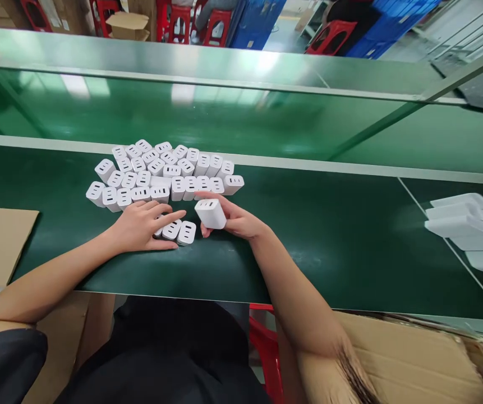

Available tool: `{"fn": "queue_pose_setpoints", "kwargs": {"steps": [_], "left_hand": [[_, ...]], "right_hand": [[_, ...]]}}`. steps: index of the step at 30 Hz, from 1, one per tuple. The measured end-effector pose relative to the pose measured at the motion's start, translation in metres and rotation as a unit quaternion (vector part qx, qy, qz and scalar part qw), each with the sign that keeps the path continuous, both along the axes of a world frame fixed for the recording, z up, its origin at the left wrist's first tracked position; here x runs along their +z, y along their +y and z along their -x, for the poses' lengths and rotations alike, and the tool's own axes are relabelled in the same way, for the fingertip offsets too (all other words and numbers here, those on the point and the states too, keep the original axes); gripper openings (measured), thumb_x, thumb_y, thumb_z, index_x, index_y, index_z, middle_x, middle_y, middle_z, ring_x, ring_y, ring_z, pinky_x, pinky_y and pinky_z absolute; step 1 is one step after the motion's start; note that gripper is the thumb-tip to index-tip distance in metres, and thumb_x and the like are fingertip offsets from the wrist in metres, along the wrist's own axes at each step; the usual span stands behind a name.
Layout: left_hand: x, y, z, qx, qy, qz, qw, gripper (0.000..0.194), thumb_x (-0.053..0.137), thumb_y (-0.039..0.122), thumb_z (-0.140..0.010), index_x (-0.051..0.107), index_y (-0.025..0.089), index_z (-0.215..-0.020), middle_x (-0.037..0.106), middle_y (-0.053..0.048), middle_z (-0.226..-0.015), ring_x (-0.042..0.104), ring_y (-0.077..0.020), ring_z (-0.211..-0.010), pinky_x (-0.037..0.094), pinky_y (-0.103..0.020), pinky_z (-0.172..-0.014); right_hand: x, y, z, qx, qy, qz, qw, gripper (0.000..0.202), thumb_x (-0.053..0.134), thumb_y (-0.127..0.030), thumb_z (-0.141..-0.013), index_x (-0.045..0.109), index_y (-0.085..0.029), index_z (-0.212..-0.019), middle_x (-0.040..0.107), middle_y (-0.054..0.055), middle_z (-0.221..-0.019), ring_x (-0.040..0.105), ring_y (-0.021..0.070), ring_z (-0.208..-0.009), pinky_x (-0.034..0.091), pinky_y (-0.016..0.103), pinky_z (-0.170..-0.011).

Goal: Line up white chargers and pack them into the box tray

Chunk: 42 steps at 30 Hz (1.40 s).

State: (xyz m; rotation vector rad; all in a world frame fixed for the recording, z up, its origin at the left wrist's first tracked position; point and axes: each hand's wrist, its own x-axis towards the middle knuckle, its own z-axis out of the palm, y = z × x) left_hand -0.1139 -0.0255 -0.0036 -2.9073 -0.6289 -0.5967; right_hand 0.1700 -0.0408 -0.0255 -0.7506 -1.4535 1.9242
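Several white blocks with dark slots stand upright in a cluster on the dark green table. Nearer the body, a short row of similar blocks sits beside my left hand. That hand lies over the row's left end with fingers and thumb spread, its fingertips by the blocks. My right hand is closed around one white block, tilted with its slotted end up, just right of the row. Some fingers are hidden behind that block.
White plastic pieces are stacked at the table's right. Flat cardboard lies at the left. A metal ledge and a green panel run behind the table. Beyond are red stools, blue crates and partly visible people.
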Motion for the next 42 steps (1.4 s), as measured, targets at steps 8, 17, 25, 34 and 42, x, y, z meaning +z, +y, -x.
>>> {"fn": "queue_pose_setpoints", "kwargs": {"steps": [8,17,25,34,42], "left_hand": [[0.001,0.005,0.005,-0.007,-0.008,0.016,1.0,0.065,0.055,0.068,-0.087,0.061,0.02,-0.13,0.073,-0.009,-0.109,0.068,-0.0228,-0.097,0.053,-0.032,-0.077],[0.004,0.007,0.011,-0.04,-0.025,0.029,0.998,0.061,0.058,0.064,-0.087,0.059,0.021,-0.131,0.073,-0.007,-0.109,0.069,-0.0199,-0.094,0.052,-0.028,-0.073],[0.002,0.009,0.012,-0.05,-0.023,0.047,0.997,0.064,0.061,0.063,-0.086,0.055,0.02,-0.134,0.072,-0.007,-0.11,0.068,-0.0211,-0.097,0.052,-0.03,-0.074],[0.0,-0.007,0.002,0.021,-0.119,0.24,0.963,0.076,0.071,0.057,-0.081,0.043,0.022,-0.143,0.067,-0.01,-0.118,0.063,-0.0253,-0.11,0.052,-0.041,-0.095],[0.01,0.008,0.017,-0.09,-0.145,0.518,0.838,0.092,0.074,0.039,-0.081,0.018,0.035,-0.154,0.033,-0.013,-0.157,0.032,-0.0294,-0.148,0.037,-0.051,-0.117]], "right_hand": [[0.001,-0.004,-0.002,0.028,0.03,-0.029,0.999,0.072,0.081,-0.02,-0.073,0.039,-0.034,-0.13,0.048,0.004,-0.134,0.065,0.0182,-0.104,0.056,0.038,-0.091],[0.02,-0.008,-0.011,0.028,-0.162,-0.161,0.973,0.049,0.076,-0.036,-0.08,0.046,-0.026,-0.117,0.055,0.003,-0.115,0.059,0.0197,-0.108,0.049,0.038,-0.097],[0.018,-0.018,0.008,0.042,-0.304,-0.316,0.898,0.067,0.074,-0.042,-0.078,0.04,-0.025,-0.133,0.052,0.007,-0.12,0.055,0.023,-0.108,0.049,0.041,-0.096],[0.012,-0.025,0.021,0.036,-0.303,-0.364,0.88,0.095,0.077,-0.048,-0.078,0.022,-0.029,-0.153,0.048,0.01,-0.123,0.053,0.026,-0.115,0.048,0.045,-0.101],[0.026,-0.026,0.012,0.019,-0.366,-0.353,0.861,0.084,0.073,-0.052,-0.081,0.032,-0.031,-0.151,0.05,0.01,-0.127,0.056,0.0273,-0.115,0.051,0.045,-0.099]]}}
